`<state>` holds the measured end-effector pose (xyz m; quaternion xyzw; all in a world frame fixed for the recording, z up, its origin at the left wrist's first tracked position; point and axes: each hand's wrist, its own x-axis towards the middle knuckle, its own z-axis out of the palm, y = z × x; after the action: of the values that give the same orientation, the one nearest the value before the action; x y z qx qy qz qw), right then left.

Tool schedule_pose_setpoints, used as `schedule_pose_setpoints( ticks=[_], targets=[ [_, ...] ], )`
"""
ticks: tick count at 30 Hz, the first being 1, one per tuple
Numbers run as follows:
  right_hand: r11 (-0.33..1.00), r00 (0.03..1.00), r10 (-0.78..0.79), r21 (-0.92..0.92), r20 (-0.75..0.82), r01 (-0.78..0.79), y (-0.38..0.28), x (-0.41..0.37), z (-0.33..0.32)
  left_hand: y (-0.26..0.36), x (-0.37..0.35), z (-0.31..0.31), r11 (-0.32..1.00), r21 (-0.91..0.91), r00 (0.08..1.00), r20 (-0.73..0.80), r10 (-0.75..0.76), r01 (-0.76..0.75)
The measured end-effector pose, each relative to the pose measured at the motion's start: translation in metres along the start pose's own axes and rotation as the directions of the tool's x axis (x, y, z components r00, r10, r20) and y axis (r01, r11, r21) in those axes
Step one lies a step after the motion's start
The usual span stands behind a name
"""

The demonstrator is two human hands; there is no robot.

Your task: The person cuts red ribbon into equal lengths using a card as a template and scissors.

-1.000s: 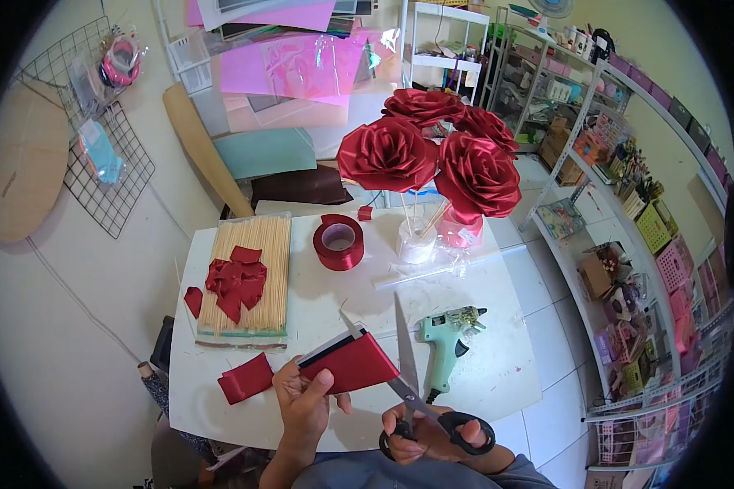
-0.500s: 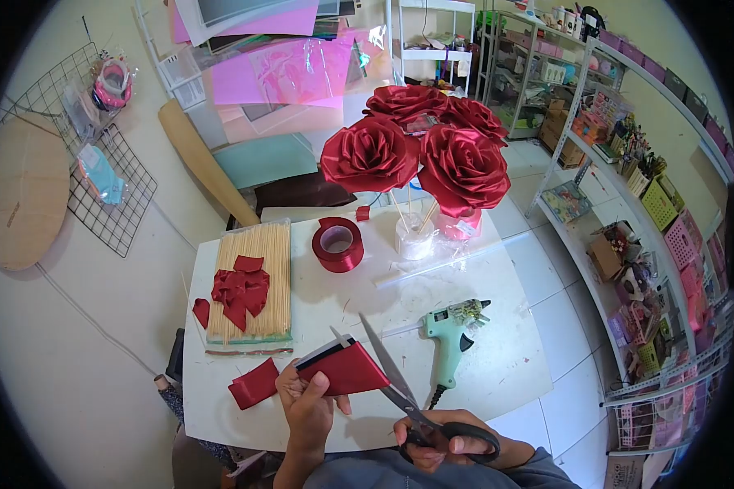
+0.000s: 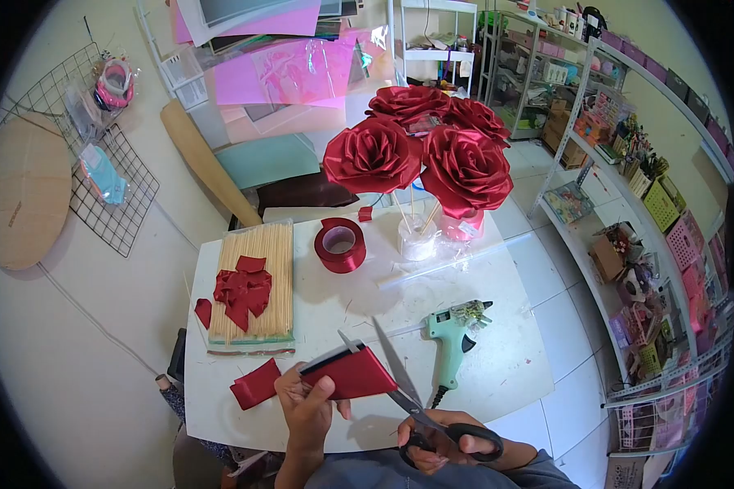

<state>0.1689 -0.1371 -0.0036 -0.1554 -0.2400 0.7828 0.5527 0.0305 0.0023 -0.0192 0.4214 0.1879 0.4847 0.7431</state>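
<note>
My left hand (image 3: 308, 407) pinches a folded strip of red satin ribbon (image 3: 363, 375) with a dark layer along its upper edge. In my right hand (image 3: 436, 448) is a pair of scissors (image 3: 396, 359) with black handles, blades apart. One blade stands in front of the ribbon's right end; the other passes behind it, and its tip shows above the top edge. Left of my left hand, another folded red ribbon piece (image 3: 255, 385) lies on the table. A mint-green glue gun (image 3: 446, 342) rests beyond my right hand.
A pack of wooden sticks (image 3: 277, 281) carries cut red pieces (image 3: 245, 289). Behind are a red ribbon roll (image 3: 347, 261), a white cup (image 3: 417, 243) and several large red fabric roses (image 3: 469, 171) on sticks. A shelf rack (image 3: 579, 130) stands beyond the table (image 3: 497, 359) at right.
The ribbon and scissors have shifted slightly right and down. More of the rear blade's tip shows above the ribbon. The whole view has moved a little.
</note>
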Motion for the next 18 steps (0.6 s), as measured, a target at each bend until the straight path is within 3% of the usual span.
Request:
schedule_pose_setpoints(
  ticks=[2,8,10,17,18],
  targets=[
    [1.0,1.0,-0.017,-0.014,-0.003,0.017,0.0,0.002,-0.001,-0.001,-0.005,0.005,0.992,0.115,0.998,0.003,0.059,-0.059],
    [0.999,0.999,0.05,0.0,-0.018,-0.05,-0.004,0.0,0.005,0.0,-0.002,0.001,0.994,0.099,0.998,0.016,0.053,-0.055],
    [0.992,0.987,0.127,-0.012,-0.101,-0.129,-0.007,-0.001,0.009,0.009,-0.001,0.005,0.997,0.072,0.999,-0.012,0.033,-0.032],
    [0.982,0.973,0.171,-0.051,-0.153,-0.181,-0.008,-0.002,0.01,0.011,0.001,0.001,0.998,0.065,1.0,-0.028,0.0,0.002],
    [0.989,0.983,0.148,0.008,-0.11,-0.148,-0.005,-0.002,0.008,0.011,0.001,0.001,0.996,0.093,0.999,-0.03,-0.009,0.012]
  ],
)
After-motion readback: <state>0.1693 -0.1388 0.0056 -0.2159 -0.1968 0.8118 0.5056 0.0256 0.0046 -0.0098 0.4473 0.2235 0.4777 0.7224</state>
